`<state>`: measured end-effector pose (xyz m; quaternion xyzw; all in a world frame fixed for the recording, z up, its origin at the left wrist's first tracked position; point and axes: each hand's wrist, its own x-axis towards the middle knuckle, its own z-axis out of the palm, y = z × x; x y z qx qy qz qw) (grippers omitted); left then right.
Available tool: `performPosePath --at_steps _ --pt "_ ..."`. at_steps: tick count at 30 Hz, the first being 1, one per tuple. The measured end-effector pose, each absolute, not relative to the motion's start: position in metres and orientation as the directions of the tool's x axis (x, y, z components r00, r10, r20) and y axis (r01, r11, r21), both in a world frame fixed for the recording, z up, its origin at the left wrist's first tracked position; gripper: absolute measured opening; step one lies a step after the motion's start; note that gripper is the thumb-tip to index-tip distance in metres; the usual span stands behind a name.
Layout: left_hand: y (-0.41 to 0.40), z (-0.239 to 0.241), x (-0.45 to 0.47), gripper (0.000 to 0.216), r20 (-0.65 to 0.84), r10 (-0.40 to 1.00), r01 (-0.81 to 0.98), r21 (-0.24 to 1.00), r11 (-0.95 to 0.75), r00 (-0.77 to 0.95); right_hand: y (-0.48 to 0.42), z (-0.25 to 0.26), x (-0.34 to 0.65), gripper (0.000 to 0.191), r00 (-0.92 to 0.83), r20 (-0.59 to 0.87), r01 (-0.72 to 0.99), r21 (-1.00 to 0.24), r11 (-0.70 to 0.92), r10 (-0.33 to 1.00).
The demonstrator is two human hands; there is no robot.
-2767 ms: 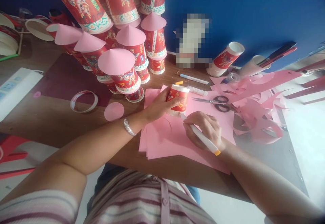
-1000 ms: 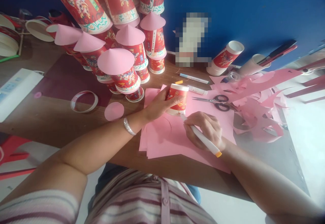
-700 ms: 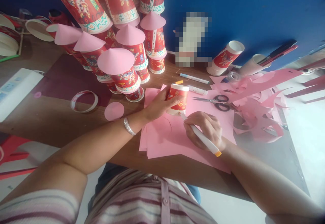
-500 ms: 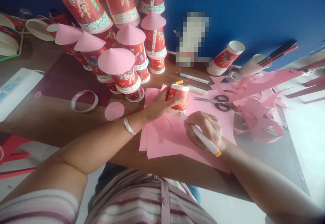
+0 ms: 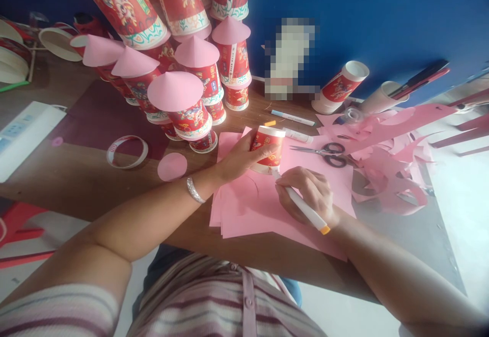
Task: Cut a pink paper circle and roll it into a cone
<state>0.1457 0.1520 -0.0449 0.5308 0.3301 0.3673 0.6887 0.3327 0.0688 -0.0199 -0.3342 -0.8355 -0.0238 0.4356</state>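
A red paper cup is being held over a stack of pink sheets; whether they are being touched by it cannot be told. Its long axis is being kept near upright in view, leaning slightly right, with 1 white-banded end being turned toward the person. The cup is being clamped by the left hand, the thumb being laid across its front. A white marker is being gripped between the thumb and fingers of the right hand; its tip is being aimed at the lower band. The sheets are being supported by a brown table, where scissors and pink scraps are also being borne. Farther left, red cups are being topped by at least 5 pink cones. The table is being backed by a blue wall.
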Motion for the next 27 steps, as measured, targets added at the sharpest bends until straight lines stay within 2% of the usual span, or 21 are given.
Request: performPosePath --at_steps 27 --pt "0.1495 -0.0372 0.1476 0.061 -0.088 0.853 -0.109 0.980 0.167 0.515 0.0690 -0.0223 0.3306 0.019 -0.434 0.734 0.567 -0.229 0.792 0.523"
